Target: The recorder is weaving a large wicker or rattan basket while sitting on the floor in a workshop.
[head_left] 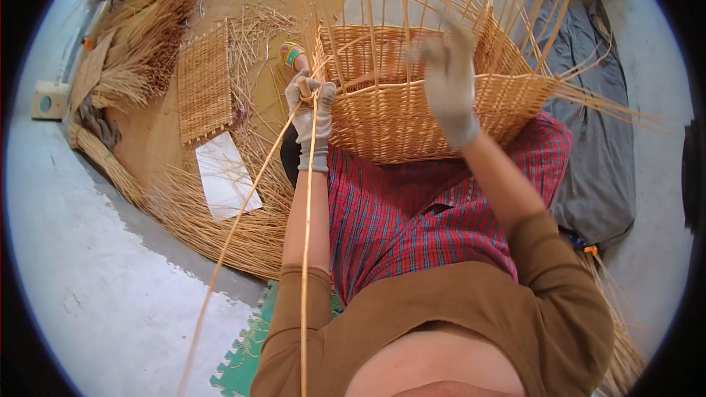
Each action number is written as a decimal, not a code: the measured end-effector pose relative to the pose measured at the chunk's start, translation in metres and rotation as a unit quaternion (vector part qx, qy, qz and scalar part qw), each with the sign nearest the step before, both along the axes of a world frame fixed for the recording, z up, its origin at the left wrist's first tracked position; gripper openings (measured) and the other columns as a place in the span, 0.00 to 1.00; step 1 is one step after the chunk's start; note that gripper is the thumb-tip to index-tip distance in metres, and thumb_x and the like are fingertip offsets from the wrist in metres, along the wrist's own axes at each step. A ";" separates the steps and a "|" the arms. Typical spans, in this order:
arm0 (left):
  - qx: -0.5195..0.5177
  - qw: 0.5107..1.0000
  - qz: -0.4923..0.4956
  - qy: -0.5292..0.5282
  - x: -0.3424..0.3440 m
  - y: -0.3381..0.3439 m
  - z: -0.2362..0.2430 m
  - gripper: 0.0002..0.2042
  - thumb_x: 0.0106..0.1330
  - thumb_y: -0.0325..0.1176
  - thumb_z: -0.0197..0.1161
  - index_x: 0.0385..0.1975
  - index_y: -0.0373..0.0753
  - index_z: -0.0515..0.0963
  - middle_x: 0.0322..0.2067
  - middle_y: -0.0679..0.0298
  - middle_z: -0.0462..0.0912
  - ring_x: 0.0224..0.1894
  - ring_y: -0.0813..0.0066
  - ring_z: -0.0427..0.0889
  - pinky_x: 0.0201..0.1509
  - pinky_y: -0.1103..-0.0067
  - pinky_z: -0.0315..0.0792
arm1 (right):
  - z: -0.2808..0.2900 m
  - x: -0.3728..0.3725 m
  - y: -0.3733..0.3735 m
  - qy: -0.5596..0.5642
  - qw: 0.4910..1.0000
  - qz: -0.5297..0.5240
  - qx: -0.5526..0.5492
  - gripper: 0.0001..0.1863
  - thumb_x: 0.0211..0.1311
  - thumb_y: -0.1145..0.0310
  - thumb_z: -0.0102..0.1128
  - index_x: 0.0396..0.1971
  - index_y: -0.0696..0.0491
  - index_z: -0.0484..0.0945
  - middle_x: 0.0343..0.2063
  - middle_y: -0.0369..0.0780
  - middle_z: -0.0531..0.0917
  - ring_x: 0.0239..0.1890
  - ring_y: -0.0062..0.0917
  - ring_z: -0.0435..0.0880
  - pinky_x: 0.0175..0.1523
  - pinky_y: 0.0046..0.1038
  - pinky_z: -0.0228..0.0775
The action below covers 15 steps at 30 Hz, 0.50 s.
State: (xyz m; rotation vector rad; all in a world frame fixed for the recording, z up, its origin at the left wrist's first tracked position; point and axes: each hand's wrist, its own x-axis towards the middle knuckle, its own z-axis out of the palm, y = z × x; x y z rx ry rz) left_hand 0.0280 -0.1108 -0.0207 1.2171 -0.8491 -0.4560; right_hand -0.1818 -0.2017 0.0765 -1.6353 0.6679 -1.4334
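Observation:
A half-woven wicker basket (412, 121) rests across my lap, its tall uprights rising from the woven walls. At its left corner my left hand (312, 106), in a pale work glove, is closed around wicker strands (314, 129). Two long strands run from that grip back toward me, one passing over my forearm. A short, thick stub (304, 87) shows at the top of this hand; its kind is unclear. My gloved right hand (450, 77) is raised in front of the basket's near wall. Its fingers are smeared by motion, so any hold is hidden.
Left of me lie a woven wicker panel (204, 84), a white sheet (224, 176) and bundles of wicker rods (220, 213). Brown rods (165, 37) are heaped farther back. Dark cloth (599, 154) spreads on the right. A green foam mat (246, 356) lies near my left elbow.

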 end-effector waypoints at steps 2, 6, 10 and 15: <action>-0.027 0.998 -0.013 0.052 -0.008 -0.010 0.000 0.23 0.62 0.39 0.77 0.51 0.40 0.72 0.47 0.67 0.75 0.48 0.75 0.78 0.62 0.71 0.70 | -0.052 -0.044 0.041 -0.048 0.999 -0.004 -0.023 0.17 0.76 0.77 0.47 0.61 0.52 0.67 0.40 0.39 0.83 0.47 0.27 0.88 0.36 0.23 0.83; -0.038 0.996 0.072 -0.020 -0.026 0.003 0.007 0.23 0.67 0.29 0.70 0.59 0.37 0.69 0.52 0.63 0.75 0.46 0.76 0.79 0.55 0.77 0.76 | -0.034 -0.080 0.035 -0.065 0.962 0.018 0.264 0.11 0.74 0.72 0.57 0.53 0.52 0.77 0.43 0.40 0.86 0.47 0.25 0.88 0.34 0.20 0.82; 0.033 0.977 0.186 -0.098 -0.089 0.041 -0.001 0.11 0.70 0.19 0.56 0.50 0.33 0.74 0.54 0.59 0.78 0.48 0.71 0.80 0.59 0.74 0.74 | -0.073 -0.104 0.021 -0.130 0.897 -0.009 0.423 0.08 0.68 0.71 0.66 0.45 0.51 0.83 0.40 0.37 0.88 0.43 0.23 0.88 0.34 0.20 0.80; 0.186 0.976 -0.108 0.046 -0.089 -0.019 0.080 0.10 0.75 0.35 0.60 0.38 0.33 0.78 0.34 0.62 0.82 0.32 0.74 0.82 0.34 0.77 0.78 | -0.062 -0.088 0.029 -0.113 0.924 -0.054 0.360 0.10 0.69 0.76 0.63 0.49 0.51 0.81 0.48 0.39 0.86 0.46 0.24 0.87 0.40 0.23 0.82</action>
